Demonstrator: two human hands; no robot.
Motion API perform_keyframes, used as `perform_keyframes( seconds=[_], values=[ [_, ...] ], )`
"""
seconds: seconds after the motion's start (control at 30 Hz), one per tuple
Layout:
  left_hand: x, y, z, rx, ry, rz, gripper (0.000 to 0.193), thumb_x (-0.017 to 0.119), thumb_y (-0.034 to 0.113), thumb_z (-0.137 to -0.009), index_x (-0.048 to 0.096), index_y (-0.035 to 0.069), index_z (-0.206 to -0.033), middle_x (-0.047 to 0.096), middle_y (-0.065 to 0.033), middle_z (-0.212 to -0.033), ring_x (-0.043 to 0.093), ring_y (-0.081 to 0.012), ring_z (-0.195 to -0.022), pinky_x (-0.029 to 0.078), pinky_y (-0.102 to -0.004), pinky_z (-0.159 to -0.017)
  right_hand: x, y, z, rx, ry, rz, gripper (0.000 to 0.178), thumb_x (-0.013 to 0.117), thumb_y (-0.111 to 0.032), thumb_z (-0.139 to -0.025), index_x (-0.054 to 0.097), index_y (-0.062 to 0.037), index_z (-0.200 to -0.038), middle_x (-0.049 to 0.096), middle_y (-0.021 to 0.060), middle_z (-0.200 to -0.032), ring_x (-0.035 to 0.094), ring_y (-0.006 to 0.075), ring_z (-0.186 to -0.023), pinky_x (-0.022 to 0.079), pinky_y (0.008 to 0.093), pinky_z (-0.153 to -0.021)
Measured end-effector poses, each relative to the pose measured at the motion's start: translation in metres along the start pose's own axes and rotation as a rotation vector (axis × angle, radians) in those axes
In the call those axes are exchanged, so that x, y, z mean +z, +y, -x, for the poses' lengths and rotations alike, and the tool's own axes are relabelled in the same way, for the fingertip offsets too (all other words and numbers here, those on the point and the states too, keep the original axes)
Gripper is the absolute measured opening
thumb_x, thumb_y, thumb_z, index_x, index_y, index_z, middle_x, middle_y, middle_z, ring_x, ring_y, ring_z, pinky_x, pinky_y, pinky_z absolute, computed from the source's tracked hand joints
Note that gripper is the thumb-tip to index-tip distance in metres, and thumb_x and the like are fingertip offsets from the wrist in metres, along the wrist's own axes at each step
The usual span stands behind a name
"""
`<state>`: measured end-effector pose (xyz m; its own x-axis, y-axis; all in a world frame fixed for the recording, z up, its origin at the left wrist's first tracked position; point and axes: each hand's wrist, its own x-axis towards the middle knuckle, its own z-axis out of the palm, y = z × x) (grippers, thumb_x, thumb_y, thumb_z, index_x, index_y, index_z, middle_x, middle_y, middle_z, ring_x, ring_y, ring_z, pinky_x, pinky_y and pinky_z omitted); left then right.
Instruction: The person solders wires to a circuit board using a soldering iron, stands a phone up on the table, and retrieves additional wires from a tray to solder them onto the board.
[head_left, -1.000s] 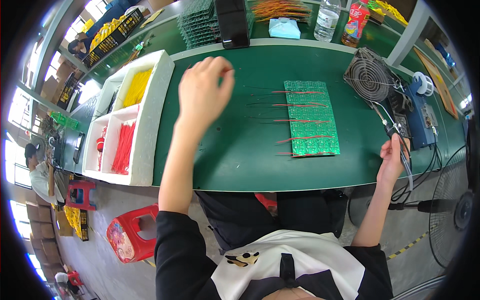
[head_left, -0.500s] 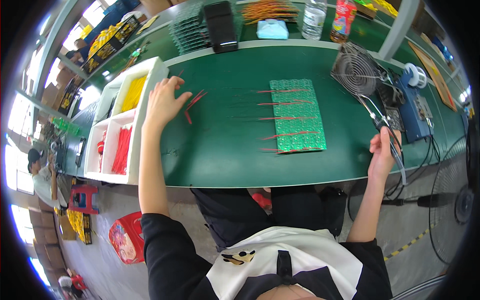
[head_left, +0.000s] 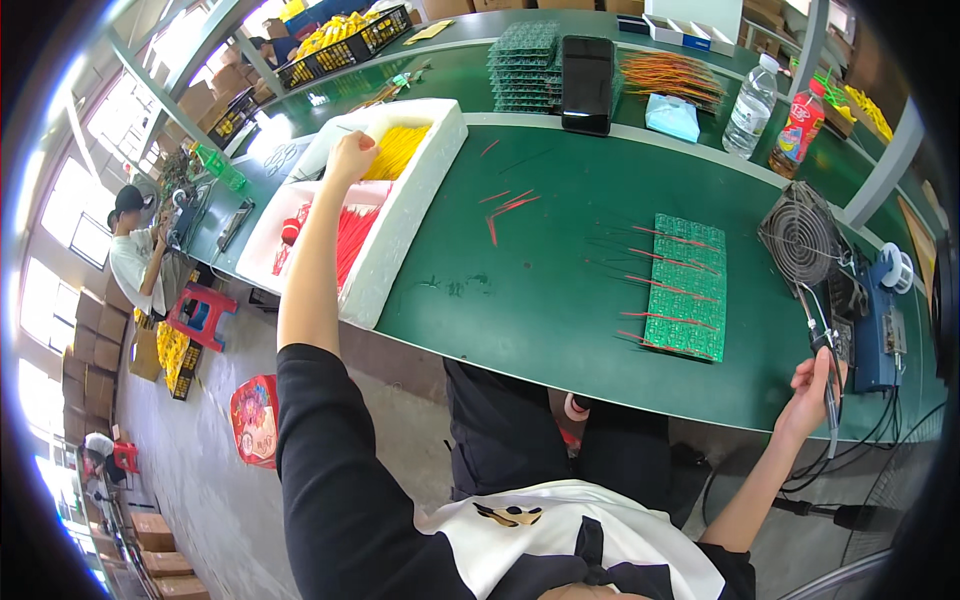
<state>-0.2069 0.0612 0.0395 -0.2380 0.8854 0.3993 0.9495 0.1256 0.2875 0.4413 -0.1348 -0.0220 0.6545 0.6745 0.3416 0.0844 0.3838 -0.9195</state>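
My left hand [head_left: 354, 158] reaches into the white foam box [head_left: 440, 170], by the compartment of yellow wires [head_left: 400, 150]. Its fingers are curled together, and what they hold, if anything, is hidden. Red wires [head_left: 355, 240] and a red spool [head_left: 291, 231] lie in the nearer compartments, below my left forearm. At the right, my right hand [head_left: 806, 400] grips a soldering iron [head_left: 817, 328], its tip end pointing away from me. A green circuit board panel [head_left: 685, 290] lies on the table with several red and black wires across it. Loose red wires [head_left: 510, 205] rest between box and panel.
A round-grilled fan [head_left: 800, 240] stands beside a blue soldering station [head_left: 875, 350] and a white spool [head_left: 895, 268]. Along the back are stacked boards [head_left: 523, 70], a phone [head_left: 587, 85], orange wires [head_left: 675, 82], a water bottle [head_left: 750, 108] and a red-labelled bottle [head_left: 798, 130].
My left hand has moved left, from beside the loose red wires into the foam box, and its fingers have curled. The view has turned left; my right hand keeps hold of the soldering iron.
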Motion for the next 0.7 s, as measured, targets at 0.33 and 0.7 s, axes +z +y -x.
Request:
perform_keyframes(
  seconds=[0.33,0.7],
  values=[
    [-0.027,-0.080,-0.035,-0.120,0.280,-0.014,0.030,0.054,0.023,-0.075,0.064,0.006,-0.099,0.065,-0.0146,-0.095,0.061,-0.0283,-0.093,0.045,-0.0357,-0.082,-0.006,0.001,-0.002,0.012,0.010,0.018,0.015,0.057,-0.019,-0.088,0.051,-0.0082,-0.080,0.050,-0.0007,-0.060,0.040,0.0041,-0.048,0.031,0.0168,-0.046],
    [0.010,-0.100,-0.052,-0.197,-0.146,-0.043,0.024,0.054,0.020,-0.071,0.071,0.008,-0.083,0.066,-0.0183,-0.083,0.064,-0.0317,-0.078,0.048,-0.0375,-0.075,0.002,-0.003,-0.001,0.004,0.041,0.061,0.014,0.060,-0.017,-0.085,0.052,-0.0069,-0.081,0.053,0.0020,-0.060,0.042,0.0053,-0.045,0.032,0.0174,-0.044]
  ],
)
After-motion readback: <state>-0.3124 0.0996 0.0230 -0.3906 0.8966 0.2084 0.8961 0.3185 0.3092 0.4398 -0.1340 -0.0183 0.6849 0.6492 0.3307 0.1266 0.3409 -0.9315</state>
